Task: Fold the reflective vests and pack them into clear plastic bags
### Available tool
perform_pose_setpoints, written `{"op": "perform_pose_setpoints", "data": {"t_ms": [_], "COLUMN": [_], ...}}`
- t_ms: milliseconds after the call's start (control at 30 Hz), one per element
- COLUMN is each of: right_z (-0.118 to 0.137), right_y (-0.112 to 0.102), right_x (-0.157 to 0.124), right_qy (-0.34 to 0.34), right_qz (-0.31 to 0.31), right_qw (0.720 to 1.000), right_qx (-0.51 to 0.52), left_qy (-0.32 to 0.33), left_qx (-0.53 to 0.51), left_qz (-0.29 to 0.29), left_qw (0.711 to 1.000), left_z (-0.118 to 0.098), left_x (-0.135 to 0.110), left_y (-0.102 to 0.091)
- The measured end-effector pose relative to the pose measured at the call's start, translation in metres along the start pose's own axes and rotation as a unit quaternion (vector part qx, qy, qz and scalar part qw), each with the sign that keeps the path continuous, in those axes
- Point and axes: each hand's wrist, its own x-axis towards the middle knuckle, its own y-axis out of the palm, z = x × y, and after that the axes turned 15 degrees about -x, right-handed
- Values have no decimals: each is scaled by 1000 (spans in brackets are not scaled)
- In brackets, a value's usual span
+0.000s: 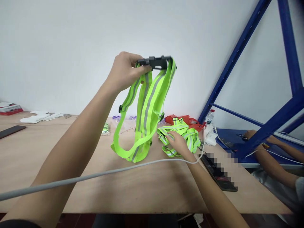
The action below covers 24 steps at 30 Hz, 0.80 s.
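Observation:
My left hand (125, 71) is raised above the wooden table (133, 186) and closed on the black plastic buckle (155, 62) of a neon yellow-green reflective strap vest (142, 117). The vest hangs down from the buckle, and its lower loops rest on the table. My right hand (178, 142) lies on a pile of more neon reflective straps (185, 134) to the right, fingers bent onto the fabric. I cannot make out a firm grip there.
A grey cable (99, 174) runs across the table. A dark phone (219, 174) lies at the right, another phone (10, 130) at far left. White papers (38, 117), red bags (185, 119), a water bottle (209, 117), a blue steel rack (268, 126). Another person's arms (273, 158) at right.

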Motion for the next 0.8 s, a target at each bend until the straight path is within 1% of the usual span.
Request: {"op": "perform_pose_setpoints", "data": {"t_ms": [100,167,233,267,300,367,433,500,567,600,633,667,700,733,800], "right_z": [25,46,68,79,89,106,118,124,122,119,114,107,98,87,61], "right_y": [-18,-34,-51,-58,-66,-76,-79,-77,-75,-75,-75,-76,-78,-80,-84], "right_x": [6,11,14,15,15,12,7,2,-1,-1,0,3,7,13,26], "right_qy": [-1,-15,-51,-74,-97,-139,-162,-160,-134,-109,-79,-47,-16,9,28], "right_qz": [-33,-55,-82,-89,-91,-101,-121,-148,-182,-200,-218,-236,-250,-268,-298], "right_qw": [997,988,954,941,935,939,951,959,962,963,962,959,956,950,942], "right_qx": [73,144,284,318,330,298,234,180,150,144,143,148,153,160,149], "left_qy": [-11,-19,-15,-11,-6,0,2,2,-6,-17,-34,-53,-73,-89,-88], "left_qx": [10,42,87,111,133,164,176,173,155,140,125,113,103,104,127], "left_qz": [24,70,133,166,195,234,257,275,276,264,238,198,143,76,-71], "left_qw": [1000,996,987,980,972,958,950,946,948,954,963,972,982,988,985], "left_z": [1,1,0,0,0,1,3,3,4,4,5,7,9,13,22], "left_x": [-15,-24,-33,-38,-42,-51,-58,-64,-68,-70,-71,-71,-72,-72,-71], "left_y": [0,5,12,16,21,28,33,32,25,18,10,0,-11,-23,-47]}}
